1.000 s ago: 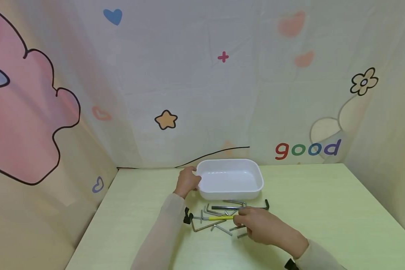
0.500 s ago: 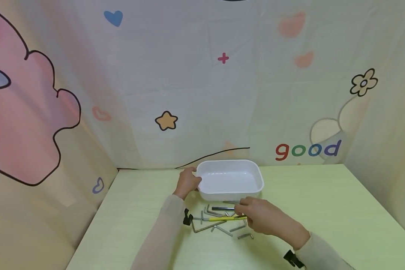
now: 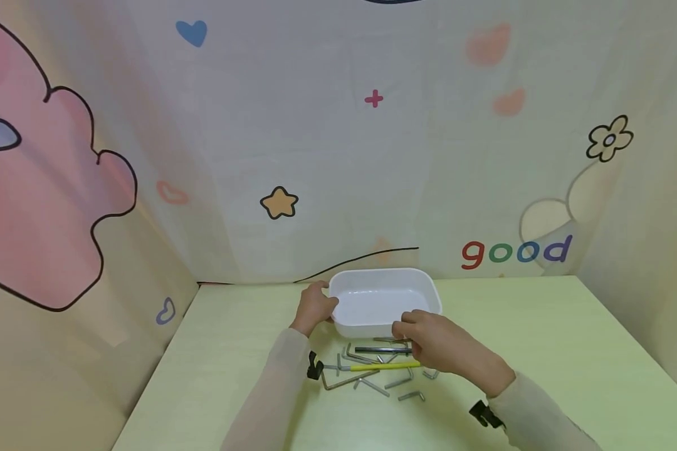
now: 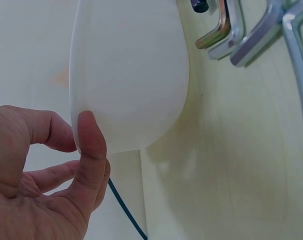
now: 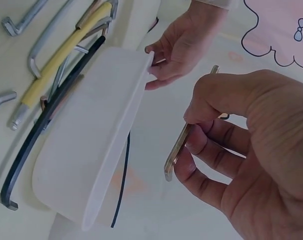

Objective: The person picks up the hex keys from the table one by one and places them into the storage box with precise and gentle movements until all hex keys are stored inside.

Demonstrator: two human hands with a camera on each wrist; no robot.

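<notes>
My left hand (image 3: 314, 308) pinches the left end rim of a white plastic tray (image 3: 361, 330), thumb on the outer wall in the left wrist view. My right hand (image 3: 437, 338) is over the tray's front right edge. Between its thumb and fingers it grips a small brass-coloured hex key (image 5: 177, 147), seen in the right wrist view; the head view hides this key. Below the tray lies a loose pile of hex keys, among them a long black one (image 5: 54, 107) and silver ones (image 3: 398, 381). A yellow-sleeved rod (image 3: 380, 367) lies across them.
The pale green table (image 3: 231, 388) runs back to a printed curtain (image 3: 327, 138). More curtain closes in on the left and right sides. Black straps with clips (image 3: 485, 414) sit at both sleeve cuffs.
My right hand has risen from the pile toward the tray's front rim, uncovering short silver hex keys and more of the yellow-sleeved rod. My left hand stays on the tray.
</notes>
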